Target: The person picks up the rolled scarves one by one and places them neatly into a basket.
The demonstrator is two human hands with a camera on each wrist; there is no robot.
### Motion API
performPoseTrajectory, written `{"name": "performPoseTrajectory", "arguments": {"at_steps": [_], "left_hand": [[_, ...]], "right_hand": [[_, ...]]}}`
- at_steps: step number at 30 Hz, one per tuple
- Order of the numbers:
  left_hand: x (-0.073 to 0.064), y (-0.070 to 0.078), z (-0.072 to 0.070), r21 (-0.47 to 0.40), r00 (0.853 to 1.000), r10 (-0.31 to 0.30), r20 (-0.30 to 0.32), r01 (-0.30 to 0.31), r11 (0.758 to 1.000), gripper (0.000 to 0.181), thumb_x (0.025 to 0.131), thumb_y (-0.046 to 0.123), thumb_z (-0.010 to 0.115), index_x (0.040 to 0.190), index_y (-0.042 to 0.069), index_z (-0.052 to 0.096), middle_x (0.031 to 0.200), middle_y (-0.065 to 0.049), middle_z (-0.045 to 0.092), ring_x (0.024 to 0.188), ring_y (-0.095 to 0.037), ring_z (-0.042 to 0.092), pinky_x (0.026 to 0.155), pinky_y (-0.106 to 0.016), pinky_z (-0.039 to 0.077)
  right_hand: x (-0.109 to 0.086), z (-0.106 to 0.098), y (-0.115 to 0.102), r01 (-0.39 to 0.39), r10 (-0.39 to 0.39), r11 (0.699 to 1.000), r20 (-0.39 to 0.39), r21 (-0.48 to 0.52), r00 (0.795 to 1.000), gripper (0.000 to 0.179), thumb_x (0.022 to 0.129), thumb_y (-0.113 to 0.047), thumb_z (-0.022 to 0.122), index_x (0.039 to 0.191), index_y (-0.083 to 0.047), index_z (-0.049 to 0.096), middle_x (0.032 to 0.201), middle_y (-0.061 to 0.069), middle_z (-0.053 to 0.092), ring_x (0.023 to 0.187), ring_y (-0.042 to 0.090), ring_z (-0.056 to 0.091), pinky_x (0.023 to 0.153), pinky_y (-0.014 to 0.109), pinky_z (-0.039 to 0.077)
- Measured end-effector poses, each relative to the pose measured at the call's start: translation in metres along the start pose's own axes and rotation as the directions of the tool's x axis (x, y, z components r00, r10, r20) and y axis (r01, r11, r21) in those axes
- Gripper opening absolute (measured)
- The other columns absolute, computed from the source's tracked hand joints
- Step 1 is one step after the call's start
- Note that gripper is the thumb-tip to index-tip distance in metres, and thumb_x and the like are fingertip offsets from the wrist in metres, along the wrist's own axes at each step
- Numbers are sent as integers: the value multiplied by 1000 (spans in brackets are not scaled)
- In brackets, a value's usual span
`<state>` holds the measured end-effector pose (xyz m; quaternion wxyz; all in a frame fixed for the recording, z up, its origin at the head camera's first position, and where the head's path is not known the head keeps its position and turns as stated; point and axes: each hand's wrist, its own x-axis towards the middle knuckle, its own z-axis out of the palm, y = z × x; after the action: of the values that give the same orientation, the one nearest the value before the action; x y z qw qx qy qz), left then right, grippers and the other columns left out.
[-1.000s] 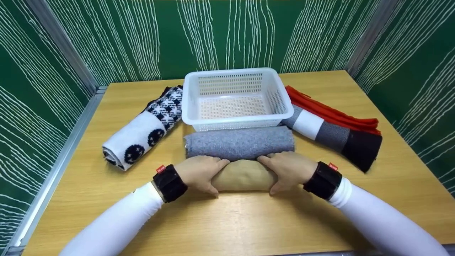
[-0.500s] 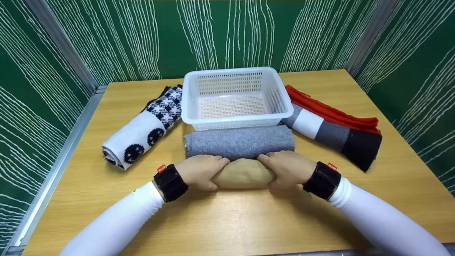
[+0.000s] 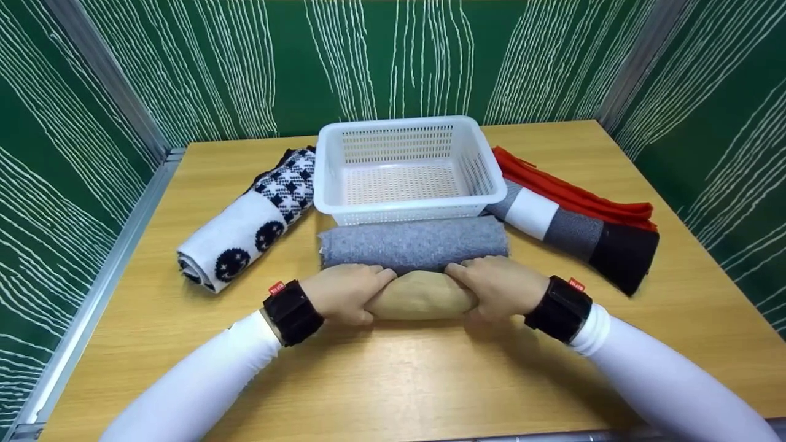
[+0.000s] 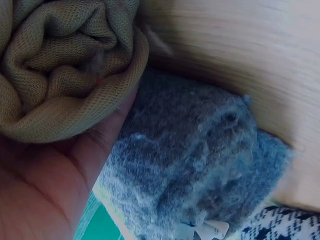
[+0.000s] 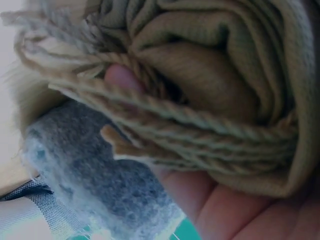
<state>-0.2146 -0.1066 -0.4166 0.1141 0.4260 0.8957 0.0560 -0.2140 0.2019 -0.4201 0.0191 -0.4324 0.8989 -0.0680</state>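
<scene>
A tan rolled scarf (image 3: 420, 298) lies crosswise before me, gripped at its two ends. My left hand (image 3: 350, 293) wraps over its left end, my right hand (image 3: 500, 287) over the right, thumbs on the near side. The left wrist view shows the coiled layers of the left end against the palm. Twisted tan fringe (image 5: 210, 145) hangs across the other end in the right wrist view, over the fingers. Right behind the tan roll lies a grey fuzzy rolled scarf (image 3: 414, 242), its front edge overlapped by my fingers.
A white plastic basket (image 3: 405, 209) stands behind the grey roll, nothing inside it. A black-and-white patterned roll (image 3: 245, 227) lies at the left. At the right are a grey, white and black roll (image 3: 574, 230) and a red scarf (image 3: 571, 190) along it.
Both hands have shifted slightly forward with the tan scarf, toward the grey roll. My thumbs have tucked in under its near edge. Basket and other scarves stay put.
</scene>
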Motion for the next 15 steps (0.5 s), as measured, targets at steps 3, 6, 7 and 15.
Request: {"name": "performPoseTrajectory", "arguments": {"at_steps": [3, 6, 7, 15], "left_hand": [[0, 0, 0, 0, 1000, -12, 5, 12, 1000, 66, 83, 19, 88, 140, 6, 58, 126, -12, 71, 115, -32, 71, 107, -50, 58], [-1, 0, -1, 4, 1000, -15, 5, 15, 1000, 67, 83, 19, 88, 142, 6, 58, 129, -12, 71, 118, -33, 71, 109, -50, 58], [-2, 0, -2, 8, 1000, -15, 4, 15, 1000, 67, 84, 20, 88, 142, 6, 58, 129, -12, 71, 118, -33, 71, 109, -50, 58], [-5, 1, -11, 26, 1000, 6, -5, -6, 1000, 66, 85, 20, 88, 140, 5, 57, 122, -12, 71, 113, -32, 72, 105, -50, 60]], "right_hand": [[0, -1, 0, 6, -6, 1000, -3, -4, 1000, 50, 66, -25, 93, 102, -13, 60, 83, -1, 64, 72, 21, 65, 63, 44, 54], [0, -3, 0, 6, -6, 1000, -2, -7, 1000, 50, 66, -24, 93, 102, -12, 61, 84, 0, 65, 73, 22, 65, 64, 45, 54], [1, -4, -1, 4, -4, 1000, 0, -7, 1000, 50, 67, -24, 94, 103, -12, 61, 85, 0, 66, 73, 22, 65, 65, 45, 54], [1, -10, -2, 1, -1, 1000, -8, 2, 1000, 51, 67, -21, 95, 106, -12, 63, 86, -1, 67, 75, 21, 66, 66, 45, 54]]}}
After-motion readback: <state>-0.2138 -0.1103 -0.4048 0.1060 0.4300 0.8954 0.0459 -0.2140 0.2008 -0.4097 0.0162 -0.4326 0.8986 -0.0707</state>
